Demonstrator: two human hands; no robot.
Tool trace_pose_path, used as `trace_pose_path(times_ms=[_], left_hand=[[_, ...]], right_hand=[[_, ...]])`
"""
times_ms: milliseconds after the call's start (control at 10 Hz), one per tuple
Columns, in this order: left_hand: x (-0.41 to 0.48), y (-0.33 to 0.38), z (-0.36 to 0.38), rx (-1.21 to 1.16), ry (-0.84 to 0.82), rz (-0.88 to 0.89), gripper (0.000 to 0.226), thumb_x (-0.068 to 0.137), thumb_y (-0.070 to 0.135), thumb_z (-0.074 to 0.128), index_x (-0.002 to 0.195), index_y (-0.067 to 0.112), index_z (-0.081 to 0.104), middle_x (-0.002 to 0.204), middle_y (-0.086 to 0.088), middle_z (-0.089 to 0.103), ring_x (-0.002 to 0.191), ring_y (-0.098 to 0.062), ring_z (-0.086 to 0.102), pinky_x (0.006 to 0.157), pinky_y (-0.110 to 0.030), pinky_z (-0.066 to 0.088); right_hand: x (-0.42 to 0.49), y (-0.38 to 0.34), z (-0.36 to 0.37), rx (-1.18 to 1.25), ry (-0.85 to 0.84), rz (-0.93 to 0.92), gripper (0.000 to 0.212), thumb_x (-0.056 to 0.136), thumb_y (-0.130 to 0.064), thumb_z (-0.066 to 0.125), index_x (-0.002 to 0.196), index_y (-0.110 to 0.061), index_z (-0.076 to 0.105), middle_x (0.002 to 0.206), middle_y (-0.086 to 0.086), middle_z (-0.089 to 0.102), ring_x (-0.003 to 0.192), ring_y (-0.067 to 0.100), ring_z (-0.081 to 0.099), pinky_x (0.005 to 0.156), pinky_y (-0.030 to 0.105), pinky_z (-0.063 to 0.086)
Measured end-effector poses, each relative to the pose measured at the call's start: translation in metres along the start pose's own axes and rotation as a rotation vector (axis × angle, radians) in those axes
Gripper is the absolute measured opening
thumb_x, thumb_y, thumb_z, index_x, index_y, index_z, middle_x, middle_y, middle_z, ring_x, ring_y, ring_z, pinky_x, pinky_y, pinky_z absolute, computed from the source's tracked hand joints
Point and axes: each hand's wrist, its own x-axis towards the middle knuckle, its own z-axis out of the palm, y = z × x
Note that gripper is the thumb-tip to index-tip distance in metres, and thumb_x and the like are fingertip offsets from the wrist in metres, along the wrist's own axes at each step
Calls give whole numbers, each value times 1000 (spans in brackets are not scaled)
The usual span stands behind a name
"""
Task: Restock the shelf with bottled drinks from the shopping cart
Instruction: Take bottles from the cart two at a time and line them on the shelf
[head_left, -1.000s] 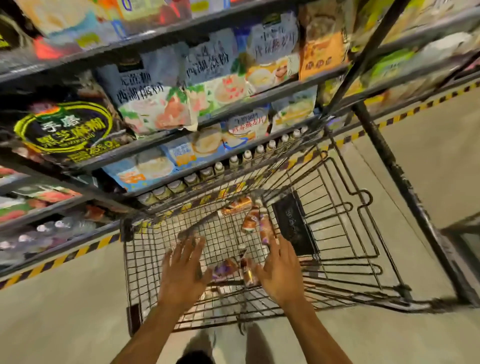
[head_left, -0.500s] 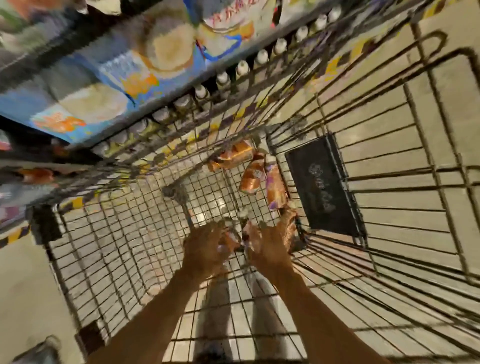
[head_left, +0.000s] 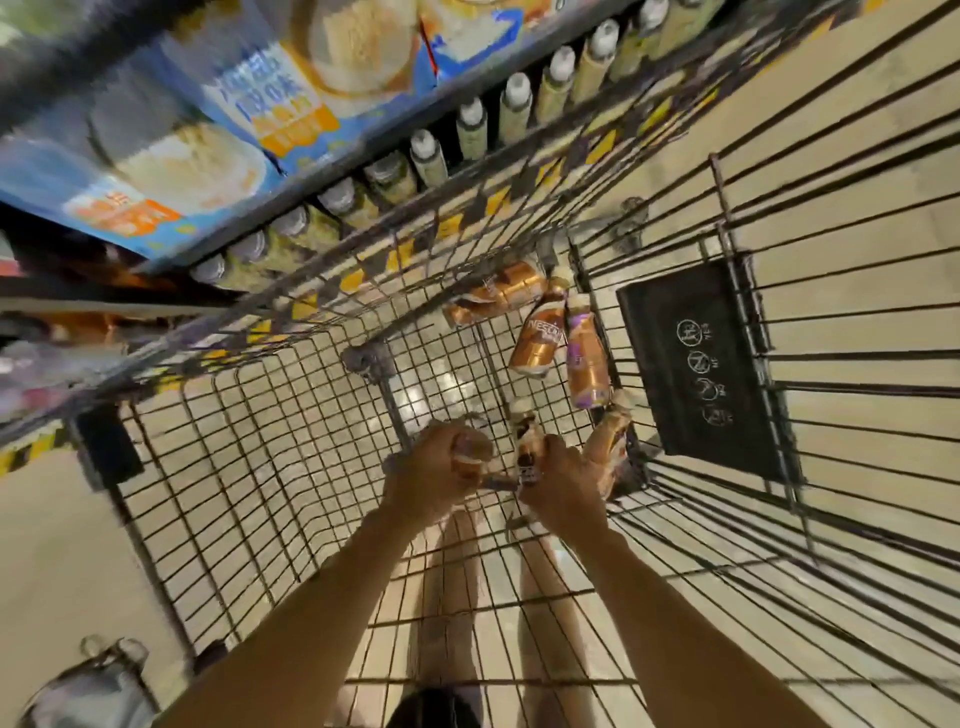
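Note:
Both my arms reach down into the wire shopping cart (head_left: 260, 467). My left hand (head_left: 436, 467) grips a small brown bottle (head_left: 470, 449) at the cart's bottom. My right hand (head_left: 563, 480) grips another bottle (head_left: 527, 441), white-capped with a brown label, standing up out of the fist. Several copper-coloured bottled drinks lie loose on the cart floor beyond the hands: one (head_left: 540, 340) beside another (head_left: 587, 358), and a pair (head_left: 498, 296) at the far corner. One more bottle (head_left: 610, 441) lies just right of my right hand.
A low shelf (head_left: 332, 208) to the left of the cart holds a row of white-capped bottles (head_left: 472, 130). Blue food packages (head_left: 291, 104) sit on the shelf above. A black plastic flap (head_left: 696, 364) hangs on the cart's right side. Yellow-black floor tape runs along the shelf base.
My head has dropped closer over the cart. Both hands went from spread open above the bottles to curled round a bottle each at the cart floor.

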Motion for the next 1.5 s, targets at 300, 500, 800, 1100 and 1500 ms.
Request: trace_pose_path(times_ms=[300,500,800,1100,1500], left_hand=[[-61,54,-128,-313,87,-135,37,74,40,87,89,22,58,77,9,62,69,-8,59,59,-24,47],[-143,70,-177,-946,1,-86,22,83,17,81,101,20,70,114,-9,75,107,-34,71,101,-58,50],[-301,106,-216,-1224,50,169,51,81,20,77,129,13,63,124,-17,72,111,-37,69,87,-40,61],[-463,85,-248,-1297,267,374,45,80,13,73,123,11,63,116,-18,74,96,-26,74,105,-59,43],[-599,-21,-348,-1331,529,570,51,83,14,71,132,16,58,116,-14,75,98,-29,74,100,-57,52]], right_hand=[[-102,-50,-91,382,196,-82,83,70,-68,75,141,-36,46,136,4,59,122,33,61,99,44,53],[-214,-95,-157,547,212,-277,63,84,5,77,139,-10,50,113,3,65,86,5,62,61,5,49],[-353,-146,-163,704,128,-640,57,84,2,79,131,-23,60,110,0,76,88,2,75,67,16,56],[-475,-197,-117,791,19,-855,49,84,-1,79,125,-24,61,122,-1,74,100,4,74,75,18,54],[-586,-344,-31,713,-5,-1147,51,79,-13,86,119,-37,64,128,-8,70,108,3,70,77,21,57]])
